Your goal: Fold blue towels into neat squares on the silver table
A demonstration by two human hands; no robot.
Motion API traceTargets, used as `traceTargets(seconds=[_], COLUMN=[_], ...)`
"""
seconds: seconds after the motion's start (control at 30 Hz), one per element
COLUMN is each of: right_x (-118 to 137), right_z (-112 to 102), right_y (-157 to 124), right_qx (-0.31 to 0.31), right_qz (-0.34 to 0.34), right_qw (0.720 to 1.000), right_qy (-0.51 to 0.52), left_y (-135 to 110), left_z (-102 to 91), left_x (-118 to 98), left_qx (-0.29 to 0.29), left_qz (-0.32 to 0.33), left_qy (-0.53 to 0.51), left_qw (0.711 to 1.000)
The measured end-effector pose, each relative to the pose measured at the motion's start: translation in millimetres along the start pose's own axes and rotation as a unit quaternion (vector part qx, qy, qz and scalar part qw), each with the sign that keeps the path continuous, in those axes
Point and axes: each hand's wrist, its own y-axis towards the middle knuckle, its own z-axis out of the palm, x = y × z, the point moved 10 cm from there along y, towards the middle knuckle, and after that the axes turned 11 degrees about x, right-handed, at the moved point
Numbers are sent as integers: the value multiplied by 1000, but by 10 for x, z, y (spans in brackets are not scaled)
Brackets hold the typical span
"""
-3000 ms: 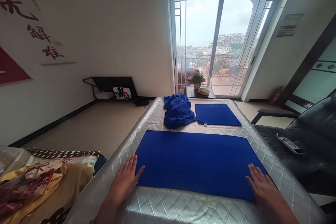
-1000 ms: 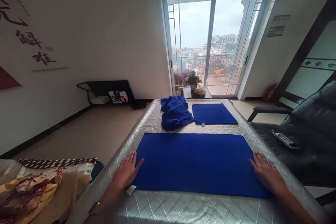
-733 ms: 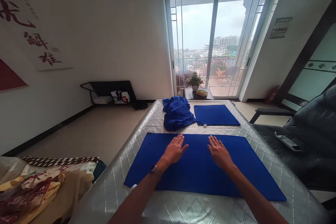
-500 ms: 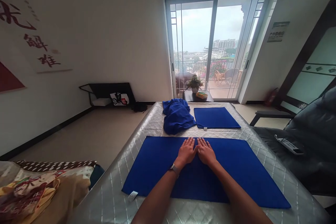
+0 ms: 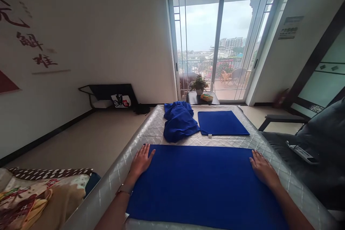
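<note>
Two bare hands lie palm down on a large blue cloth (image 5: 205,187), which is spread flat on a quilted silver surface (image 5: 107,187). Taking that cloth as the middle of the dial, the left hand (image 5: 141,160) rests at ten o'clock, over the far corner and side edge; its fingers are straight, its thumb stands out, and it grips nothing. The right hand (image 5: 264,168) rests at two o'clock on the opposite far corner, likewise flattened, thumb apart, holding nothing. A band (image 5: 125,189) circles the left wrist.

At eleven o'clock, beyond the large cloth, a crumpled blue fabric (image 5: 179,124) sits heaped. Just beside it, toward one o'clock, lies a smaller blue cloth (image 5: 223,123), flat, with a white tag (image 5: 210,136) at its near edge. Farther off at twelve, a potted plant (image 5: 199,85) stands before a sliding glass door (image 5: 198,32).
</note>
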Motion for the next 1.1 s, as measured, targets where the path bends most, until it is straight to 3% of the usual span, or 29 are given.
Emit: traceTargets(seconds=[0.23, 0.43, 0.67, 0.83, 0.9, 0.93, 1.0, 1.1], right_x=[89, 68, 112, 188, 519, 798, 1514, 2562], right_z=[-2, -9, -115, -306, -478, -559, -643, -568], right_y=[-28, -14, -51, -126, -197, -235, -319, -448], right_qx=[-7, 20, 27, 38, 13, -1, -8, 14], right_qz=[-12, 7, 16, 62, 50, 22, -68, -178], right_qw=[1000, 1000, 999, 997, 999, 1000, 998, 983], right_qy=[1, 0, 9, -6, -15, -13, 10, 32], left_y=[-13, -78, -66, -47, -110, -158, -274, -407], left_z=[21, -90, -177, -380, -502, -549, -567, -344], left_x=[-31, -119, -113, -112, -348, -576, -1255, -2382], left_qx=[0, 11, 18, 3, -32, -54, -87, -46], left_qz=[-9, -15, -27, -26, -25, -7, 82, 233], left_qy=[9, 19, -7, 3, 14, 17, 7, -40], left_qw=[1000, 1000, 999, 1000, 999, 998, 993, 971])
